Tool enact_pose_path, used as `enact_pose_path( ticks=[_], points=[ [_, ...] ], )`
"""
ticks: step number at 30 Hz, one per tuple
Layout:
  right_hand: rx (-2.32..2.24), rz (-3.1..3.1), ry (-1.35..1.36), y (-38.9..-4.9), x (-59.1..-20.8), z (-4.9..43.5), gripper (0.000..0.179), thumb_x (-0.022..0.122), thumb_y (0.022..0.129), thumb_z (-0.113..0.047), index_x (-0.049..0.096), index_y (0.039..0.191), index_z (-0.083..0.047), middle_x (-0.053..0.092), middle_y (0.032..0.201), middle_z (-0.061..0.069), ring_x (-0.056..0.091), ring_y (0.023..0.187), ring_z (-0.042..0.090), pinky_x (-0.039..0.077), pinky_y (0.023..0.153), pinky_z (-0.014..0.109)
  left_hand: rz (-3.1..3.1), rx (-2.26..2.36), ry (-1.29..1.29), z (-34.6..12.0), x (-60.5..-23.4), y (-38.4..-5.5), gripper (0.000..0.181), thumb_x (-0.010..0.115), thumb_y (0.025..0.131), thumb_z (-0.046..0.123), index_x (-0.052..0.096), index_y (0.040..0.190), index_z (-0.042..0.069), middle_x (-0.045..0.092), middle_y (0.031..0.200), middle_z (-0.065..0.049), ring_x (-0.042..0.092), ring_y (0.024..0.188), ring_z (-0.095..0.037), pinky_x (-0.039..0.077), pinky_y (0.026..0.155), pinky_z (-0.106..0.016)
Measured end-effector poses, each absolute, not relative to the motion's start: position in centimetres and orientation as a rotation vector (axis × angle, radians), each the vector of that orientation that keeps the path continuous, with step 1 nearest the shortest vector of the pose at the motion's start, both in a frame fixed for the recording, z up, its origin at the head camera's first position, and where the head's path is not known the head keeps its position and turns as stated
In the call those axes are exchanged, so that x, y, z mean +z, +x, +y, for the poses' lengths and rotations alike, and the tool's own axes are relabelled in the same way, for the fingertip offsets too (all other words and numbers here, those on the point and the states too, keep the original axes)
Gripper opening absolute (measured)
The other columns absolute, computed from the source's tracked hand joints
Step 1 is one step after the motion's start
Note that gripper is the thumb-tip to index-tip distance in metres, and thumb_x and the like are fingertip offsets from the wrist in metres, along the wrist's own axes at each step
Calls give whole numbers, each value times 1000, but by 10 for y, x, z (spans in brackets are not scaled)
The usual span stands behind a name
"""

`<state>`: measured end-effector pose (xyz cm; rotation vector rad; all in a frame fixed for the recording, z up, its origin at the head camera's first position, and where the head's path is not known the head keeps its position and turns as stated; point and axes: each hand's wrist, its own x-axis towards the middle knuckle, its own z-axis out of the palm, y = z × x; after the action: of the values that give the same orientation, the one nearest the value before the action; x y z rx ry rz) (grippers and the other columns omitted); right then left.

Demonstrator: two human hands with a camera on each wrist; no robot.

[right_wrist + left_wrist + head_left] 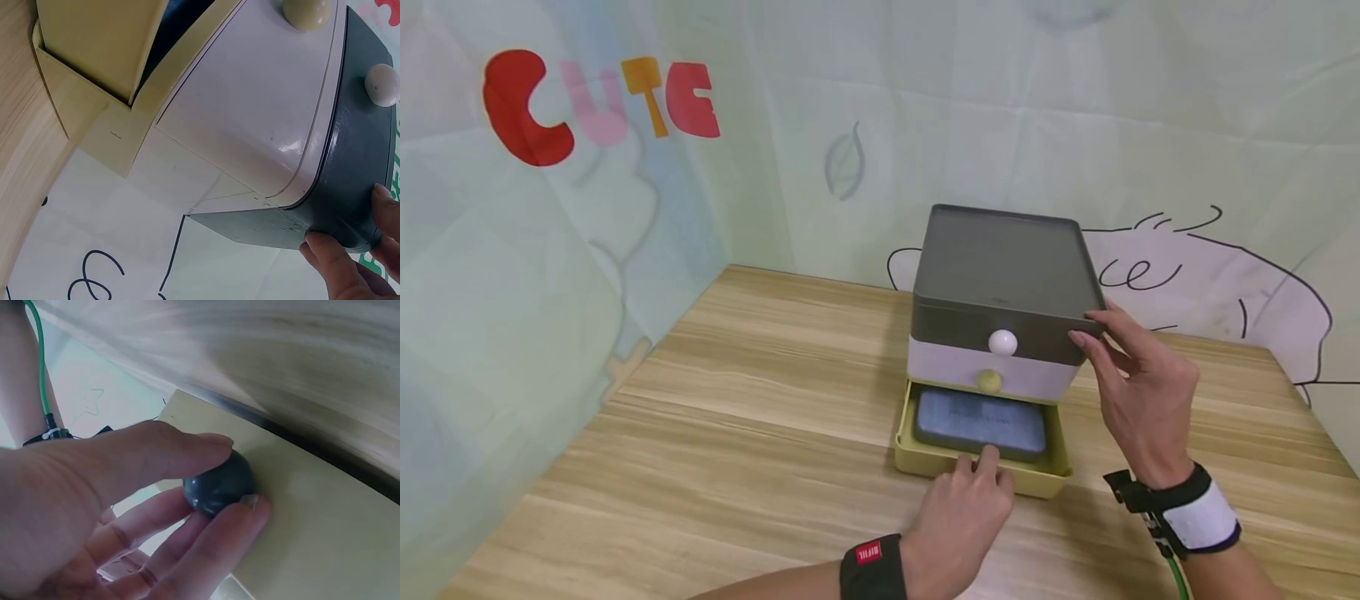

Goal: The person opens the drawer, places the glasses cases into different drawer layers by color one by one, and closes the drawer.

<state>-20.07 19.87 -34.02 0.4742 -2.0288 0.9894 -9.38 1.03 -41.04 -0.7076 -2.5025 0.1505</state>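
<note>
A small drawer unit (1007,262) of three stacked tiers, dark grey over white over yellow, stands on the table. Its bottom yellow drawer (925,461) is pulled out, and a blue-grey rounded rectangular case (979,419) with faint lettering lies inside. My left hand (961,523) is at the front of that drawer. In the left wrist view, thumb and fingers pinch its dark round knob (215,487). With thumb and fingertips my right hand (1150,396) grips the unit's front right top corner. The white drawer (231,94) and the dark grey drawer (353,144) are closed.
The wood-grain table (760,400) extends to both sides of the unit. Behind and to the left hangs a printed cloth backdrop (790,167) with coloured letters. A green cable (1177,577) runs from the right wrist strap (1198,517).
</note>
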Motion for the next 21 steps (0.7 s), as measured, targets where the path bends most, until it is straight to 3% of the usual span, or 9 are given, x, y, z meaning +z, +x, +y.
enact_pose_path(
  ticks=[4, 12, 21],
  points=[
    [985, -2040, 469, -200, -339, 199, 28, 79, 84, -1, 75, 111, 1, 76, 110, 19, 65, 124, 22, 49, 86, 6, -2521, 157, -717, 9, -410, -96, 23, 85, 71, 18, 73, 90, 18, 60, 94, 1, 62, 72, -9, 51, 49, -20],
    [1010, -2019, 463, -202, -342, 199, 32, 80, 78, 8, 75, 109, 2, 76, 109, 22, 67, 119, 36, 48, 86, 4, -2558, 130, -753, 7, -409, -101, 26, 83, 75, 15, 72, 98, 17, 62, 102, -1, 64, 77, -10, 52, 51, -20],
    [1006, -2036, 453, -202, -342, 199, 33, 81, 79, 7, 75, 111, 1, 76, 111, 21, 67, 119, 35, 47, 86, 4, -2580, 114, -753, 5, -412, -110, 28, 82, 79, 13, 73, 104, 16, 63, 109, -2, 66, 82, -11, 56, 56, -20]
  ],
)
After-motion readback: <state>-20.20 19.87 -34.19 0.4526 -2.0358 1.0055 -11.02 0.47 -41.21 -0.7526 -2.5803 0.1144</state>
